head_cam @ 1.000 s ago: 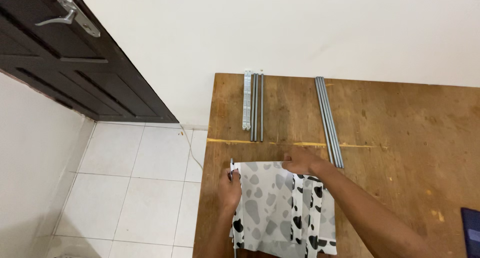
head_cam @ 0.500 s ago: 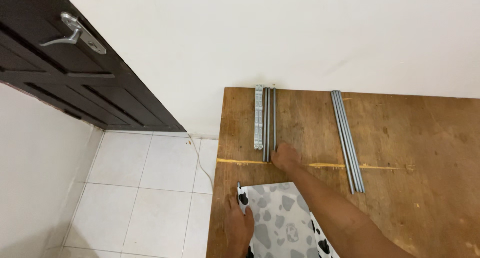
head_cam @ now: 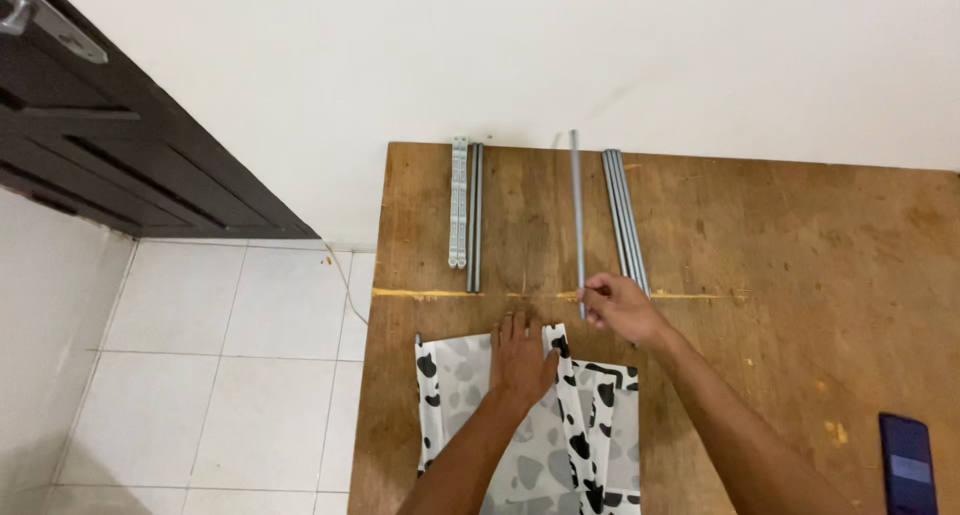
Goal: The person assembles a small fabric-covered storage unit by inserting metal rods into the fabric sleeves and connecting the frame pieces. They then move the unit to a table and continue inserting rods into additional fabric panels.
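One thin grey rod (head_cam: 576, 215), straight, cow-print fabric (head_cam: 530, 435)

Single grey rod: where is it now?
Head view: the rod is pinched at its near end by the right hand, lying lengthwise on the table between the left rods and right rods.

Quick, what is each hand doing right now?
Left hand: open, pressed flat on the cow-spotted fabric.
Right hand: closed, pinching one end of a thin grey rod.
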